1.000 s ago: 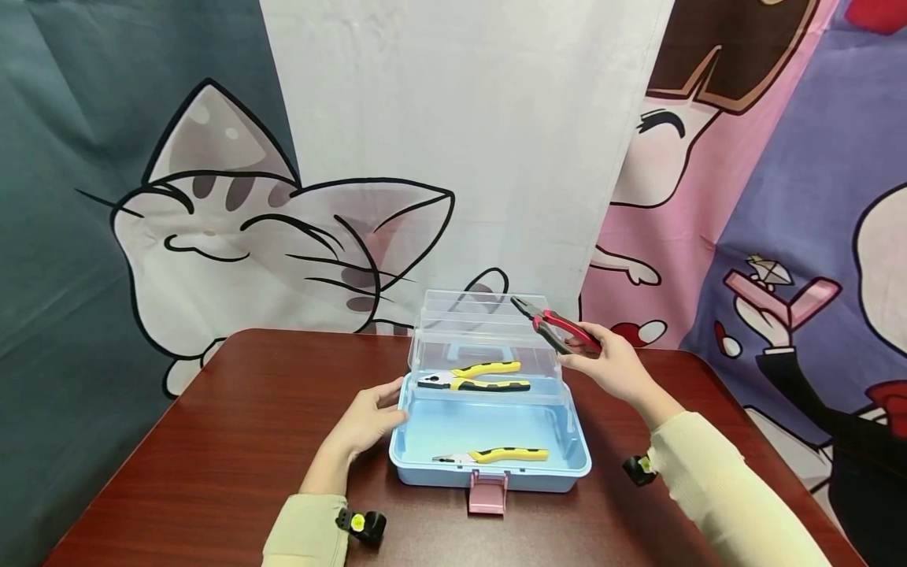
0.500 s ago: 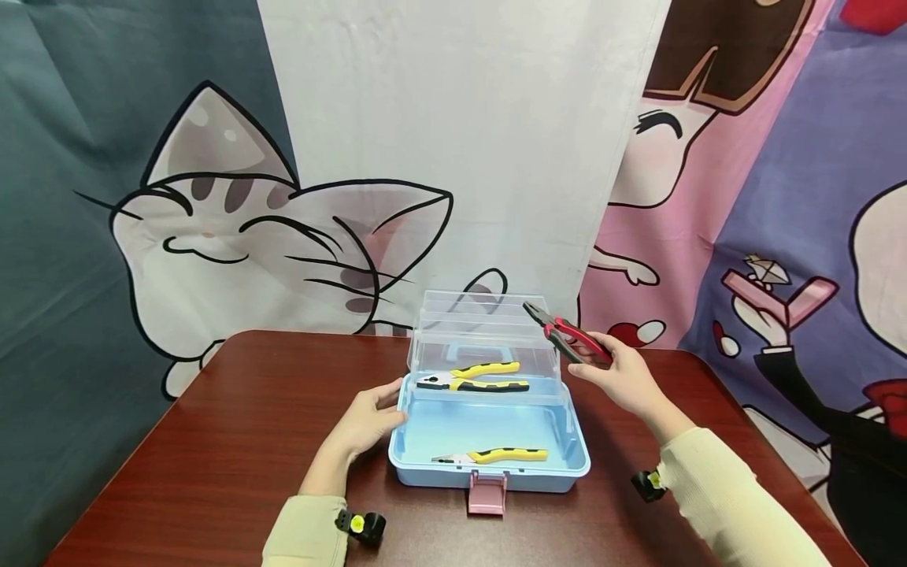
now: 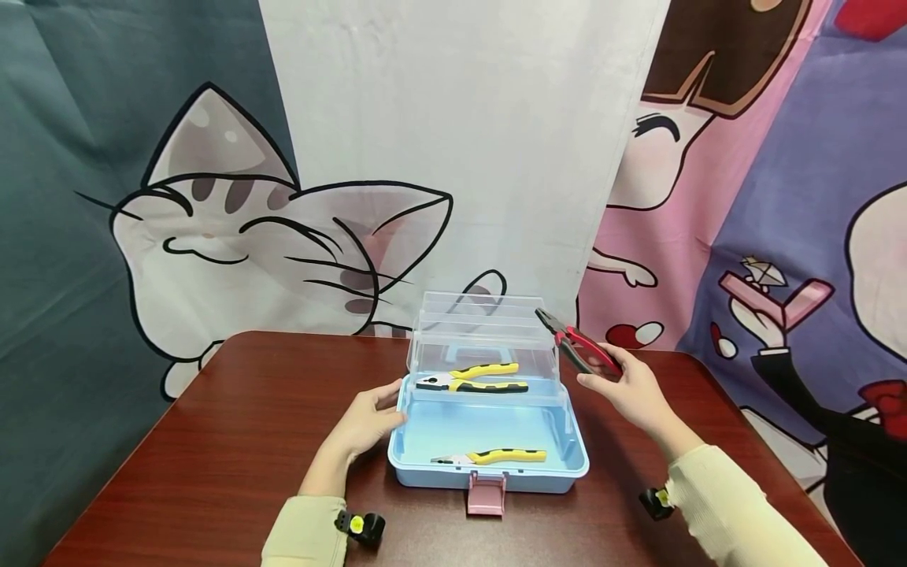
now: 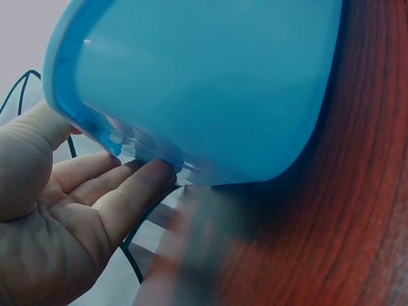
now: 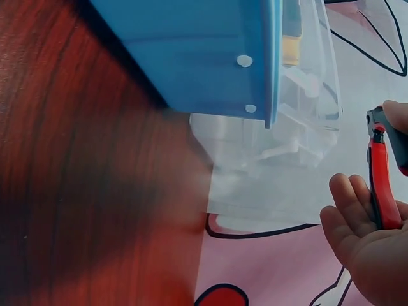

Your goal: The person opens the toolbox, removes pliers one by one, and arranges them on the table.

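Note:
A light blue toolbox stands opened on the table, its clear lid tilted back. My left hand grips the left rear corner, thumb over the rim; the left wrist view shows fingers against the outside. Combination pliers with yellow and black handles lie on the clear tray at the back. Needle-nose pliers with a yellow handle are in the front of the box. My right hand holds red and black pliers by the handles, raised beside the lid, jaws pointing up and left.
A pink latch hangs down at the box's front. The brown table extends to both sides. Behind it hangs a printed cloth with a cartoon cat and figures.
My right hand has moved right and slightly down with the red and black pliers, away from over the lid. The left hand and the toolbox stay nearly in place.

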Available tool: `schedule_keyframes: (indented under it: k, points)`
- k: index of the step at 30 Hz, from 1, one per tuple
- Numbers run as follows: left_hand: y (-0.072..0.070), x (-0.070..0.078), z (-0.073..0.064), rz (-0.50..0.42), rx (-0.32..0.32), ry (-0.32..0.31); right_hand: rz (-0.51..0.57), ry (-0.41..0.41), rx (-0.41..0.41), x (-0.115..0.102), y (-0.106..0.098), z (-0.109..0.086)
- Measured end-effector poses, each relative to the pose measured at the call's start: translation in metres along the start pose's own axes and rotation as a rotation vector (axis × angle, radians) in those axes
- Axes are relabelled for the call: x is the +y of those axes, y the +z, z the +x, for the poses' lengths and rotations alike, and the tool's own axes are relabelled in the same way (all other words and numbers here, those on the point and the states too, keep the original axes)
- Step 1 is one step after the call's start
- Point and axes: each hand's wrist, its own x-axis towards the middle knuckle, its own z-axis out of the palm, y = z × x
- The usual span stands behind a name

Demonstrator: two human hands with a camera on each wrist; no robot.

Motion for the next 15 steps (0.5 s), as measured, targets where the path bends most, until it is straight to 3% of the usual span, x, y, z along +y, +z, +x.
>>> schedule_keyframes:
  k: [15]
  points:
    - [0.0, 0.0, -0.001, -0.011, -0.003, 0.005, -0.024, 0.041, 0.034, 0.012, 0.0, -0.012]
